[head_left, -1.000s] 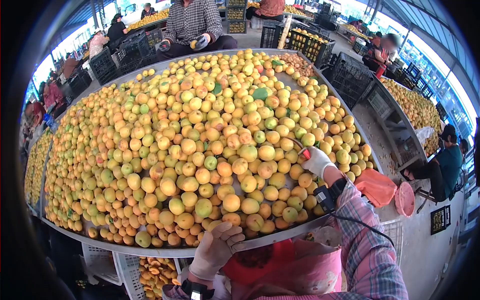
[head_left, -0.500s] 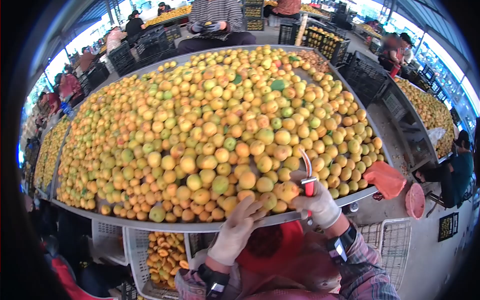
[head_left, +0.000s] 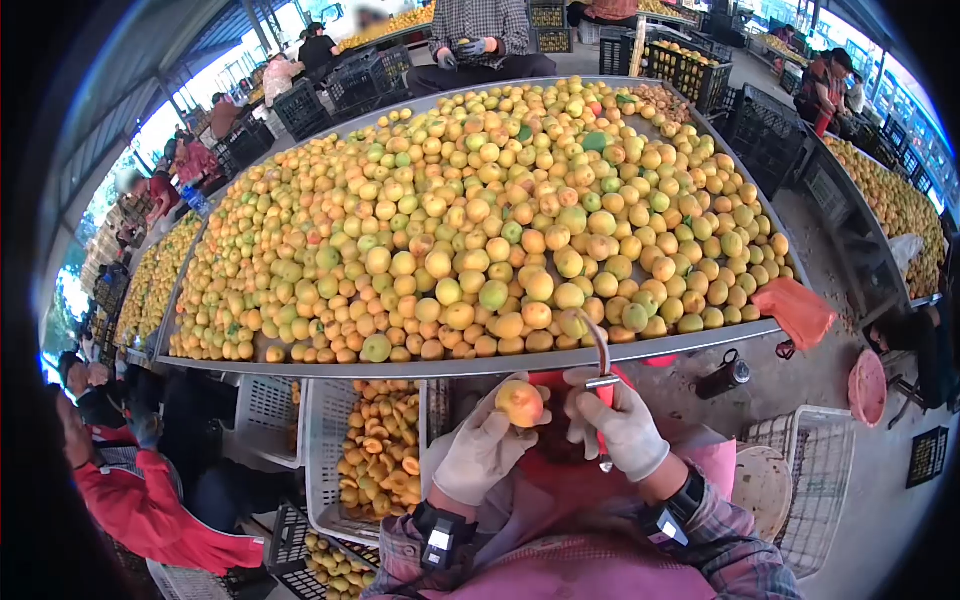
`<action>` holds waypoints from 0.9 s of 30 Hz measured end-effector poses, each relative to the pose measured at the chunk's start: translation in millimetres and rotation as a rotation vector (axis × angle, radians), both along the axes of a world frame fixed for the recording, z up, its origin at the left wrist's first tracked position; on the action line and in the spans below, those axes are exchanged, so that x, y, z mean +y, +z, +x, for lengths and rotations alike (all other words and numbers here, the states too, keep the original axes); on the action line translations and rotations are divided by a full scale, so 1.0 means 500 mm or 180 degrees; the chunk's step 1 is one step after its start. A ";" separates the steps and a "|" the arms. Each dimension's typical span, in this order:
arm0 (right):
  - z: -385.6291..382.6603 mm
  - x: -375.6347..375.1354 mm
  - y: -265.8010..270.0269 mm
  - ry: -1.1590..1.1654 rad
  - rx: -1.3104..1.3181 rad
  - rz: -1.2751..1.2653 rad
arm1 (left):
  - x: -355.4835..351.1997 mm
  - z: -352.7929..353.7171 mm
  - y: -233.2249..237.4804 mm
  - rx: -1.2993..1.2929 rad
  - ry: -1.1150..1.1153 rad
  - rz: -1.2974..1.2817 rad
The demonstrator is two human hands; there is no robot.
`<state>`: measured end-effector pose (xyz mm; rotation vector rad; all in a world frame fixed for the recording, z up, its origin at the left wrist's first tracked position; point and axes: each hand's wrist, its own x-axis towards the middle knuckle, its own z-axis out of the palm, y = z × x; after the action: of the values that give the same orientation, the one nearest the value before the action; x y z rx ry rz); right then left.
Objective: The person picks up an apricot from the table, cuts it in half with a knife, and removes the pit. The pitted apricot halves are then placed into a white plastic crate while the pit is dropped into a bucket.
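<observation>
A whole apricot (head_left: 520, 403) with a reddish blush rests in my gloved left hand (head_left: 480, 458), held between thumb and fingers just in front of the table's metal rim (head_left: 450, 366). My gloved right hand (head_left: 632, 436) is closed around the red handle of a curved knife (head_left: 605, 395). Its thin hooked blade points up and curves left over the rim. The two hands are close together above my lap, with the blade apart from the apricot. Beyond them a broad heap of yellow-orange apricots (head_left: 400, 260) covers the tabletop.
Below the table at left, a white crate (head_left: 318, 450) holds opened apricot halves. A co-worker in a red sleeve (head_left: 185, 510) sits beside it. Rightward are an orange-red bag (head_left: 797, 312), a dark bottle (head_left: 722, 376), a pink basket (head_left: 867, 388) and a white crate (head_left: 820, 500). Someone (head_left: 482, 25) sits opposite.
My left hand has picked up an apricot and drawn back from the heap toward my body. My right hand has come back too, still gripping the knife. The view has tilted down and shifted left.
</observation>
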<state>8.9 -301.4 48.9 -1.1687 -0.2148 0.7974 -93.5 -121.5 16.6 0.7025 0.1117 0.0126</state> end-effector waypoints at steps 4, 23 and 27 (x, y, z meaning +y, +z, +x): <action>-0.018 -0.040 0.018 0.0623 -0.0388 -0.0615 | 0.000 -0.034 0.021 0.0135 -0.0028 0.0259; -0.058 -0.365 0.018 0.0127 -0.3273 -0.1297 | -0.199 0.053 0.086 0.0149 -0.1689 0.0302; -0.088 -0.444 0.031 0.0038 -0.2826 -0.1425 | -0.262 0.080 0.081 0.0078 -0.2061 0.0510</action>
<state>-35.1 -523.4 64.2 -1.9021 -0.8026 0.2864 -53.5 -252.4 56.9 0.8734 -0.0982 -0.6128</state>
